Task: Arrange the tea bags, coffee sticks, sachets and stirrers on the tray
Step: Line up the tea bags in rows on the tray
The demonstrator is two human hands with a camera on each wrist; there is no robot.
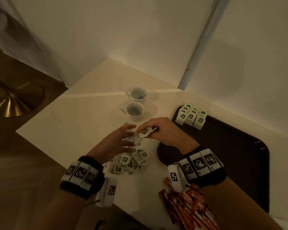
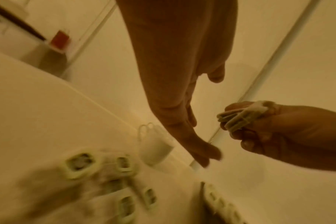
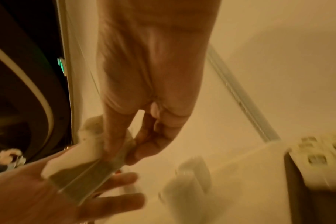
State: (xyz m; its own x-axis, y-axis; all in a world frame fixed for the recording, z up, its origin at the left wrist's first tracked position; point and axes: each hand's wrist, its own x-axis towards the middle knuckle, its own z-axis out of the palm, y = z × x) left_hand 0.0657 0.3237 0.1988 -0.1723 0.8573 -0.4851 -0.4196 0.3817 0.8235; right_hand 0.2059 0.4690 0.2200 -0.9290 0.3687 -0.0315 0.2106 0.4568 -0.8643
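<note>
A pile of white tea bags (image 1: 131, 161) with green tags lies on the cream table, under and in front of my hands. My right hand (image 1: 158, 128) pinches a small stack of tea bags (image 1: 145, 132), also seen as tea bags (image 3: 86, 171) in the right wrist view and tea bags (image 2: 240, 118) in the left wrist view. My left hand (image 1: 123, 138) hovers beside it with straight, spread fingers (image 2: 201, 151) and holds nothing. Several tea bags (image 1: 191, 116) stand in rows at the far corner of the dark tray (image 1: 231, 155).
Two white cups (image 1: 135, 110) stand on the table just beyond my hands. Red coffee sticks (image 1: 186, 206) lie at the near edge under my right forearm. Walls close the table at the back and right. A brass stand base (image 1: 12, 100) sits on the floor, left.
</note>
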